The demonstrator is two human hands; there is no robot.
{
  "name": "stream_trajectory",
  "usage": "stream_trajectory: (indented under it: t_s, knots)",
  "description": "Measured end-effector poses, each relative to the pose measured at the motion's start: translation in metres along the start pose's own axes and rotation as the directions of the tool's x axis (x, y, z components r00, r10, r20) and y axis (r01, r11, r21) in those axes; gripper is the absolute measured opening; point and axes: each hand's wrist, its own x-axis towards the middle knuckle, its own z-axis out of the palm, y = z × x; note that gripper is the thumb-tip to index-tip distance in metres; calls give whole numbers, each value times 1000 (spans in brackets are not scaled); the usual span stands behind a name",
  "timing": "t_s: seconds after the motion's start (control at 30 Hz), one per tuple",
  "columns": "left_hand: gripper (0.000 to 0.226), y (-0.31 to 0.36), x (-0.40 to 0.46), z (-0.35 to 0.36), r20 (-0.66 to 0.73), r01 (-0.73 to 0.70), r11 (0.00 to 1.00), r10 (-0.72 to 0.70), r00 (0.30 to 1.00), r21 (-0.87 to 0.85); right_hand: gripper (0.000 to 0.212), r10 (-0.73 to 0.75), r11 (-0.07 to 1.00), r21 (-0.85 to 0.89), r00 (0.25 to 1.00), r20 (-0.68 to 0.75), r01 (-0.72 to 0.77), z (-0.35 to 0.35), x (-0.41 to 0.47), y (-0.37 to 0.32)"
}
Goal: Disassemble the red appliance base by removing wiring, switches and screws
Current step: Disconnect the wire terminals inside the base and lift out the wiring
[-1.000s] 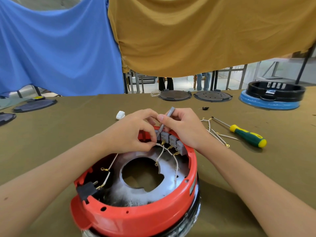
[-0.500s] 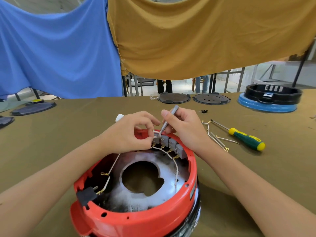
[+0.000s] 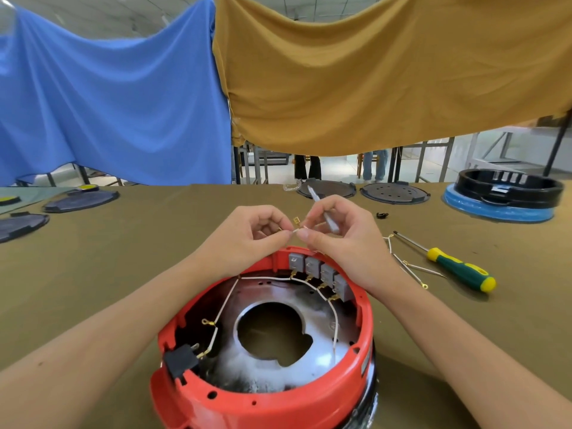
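a person's two hands meet just above the far rim of a red appliance base (image 3: 266, 394), which sits upside down on an olive-covered worktop (image 3: 123, 258) close to the camera. the left hand (image 3: 247, 236) has its grip closed on the end of a thin white wire (image 3: 295, 230), pinched between thumb and fingertips; a small brass terminal (image 3: 296, 219) shows just above the pinch. the right hand (image 3: 340, 239) pinches the same wire end from the other side, and a slim grey tool (image 3: 323, 209) is tucked in its curled fingers, its tip pointing up and away. below the hands, four grey switches (image 3: 320, 272) stand in a row inside the base's far wall, brass connectors at their lower edges. white wires (image 3: 226, 305) run round the inside of the shell past a metal plate with a large round opening (image 3: 274, 331). a black plug block (image 3: 181, 359) sits at the near left rim. to the right on the worktop lie loose removed wires (image 3: 405, 264) and, beside them, a green-and-yellow screwdriver (image 3: 458, 269). blue cloth (image 3: 108, 103) and mustard cloth (image 3: 387, 72) hang behind.
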Motion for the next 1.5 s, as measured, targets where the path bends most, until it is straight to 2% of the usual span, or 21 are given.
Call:
stream_trajectory:
  t_s: [0.17,0.27,0.43,0.63,0.73,0.9,1.0,1.17,1.33,1.5]
  knots:
    - [16,-1,0,-2,-18,17,992,-20,1000,-126,22,59,984,169,997,-41,-51,0,-1,1]
    - [17,-3,2,-3,22,53,983,-50,998,-177,24,125,969,221,991,-44,-112,0,-1,0]
    - [14,-3,3,-4,79,125,958,-108,991,-257,24,147,968,204,989,24,-149,-2,0,-6]
    - [9,-2,3,-7,157,156,946,-115,981,-284,31,233,893,354,959,162,-277,-6,3,-12]
    - [10,-3,2,-7,146,162,937,-122,982,-308,31,262,872,388,954,143,-298,-6,3,-11]
    - [11,-4,2,-8,116,151,926,-117,986,-346,29,218,921,337,976,-27,-196,-8,1,-9]
    - [12,-3,2,-7,110,160,921,-128,986,-355,27,172,941,300,985,-24,-157,-8,1,-9]
    - [12,-1,2,-7,115,153,938,-123,986,-310,27,88,987,137,996,6,-88,0,-3,-9]
    - [11,-2,2,-7,153,167,942,-126,980,-291,28,84,986,149,992,-91,-70,4,-4,-7]
    - [11,-3,3,-7,137,166,942,-130,982,-291,26,161,971,199,979,-123,-135,3,-4,-5]
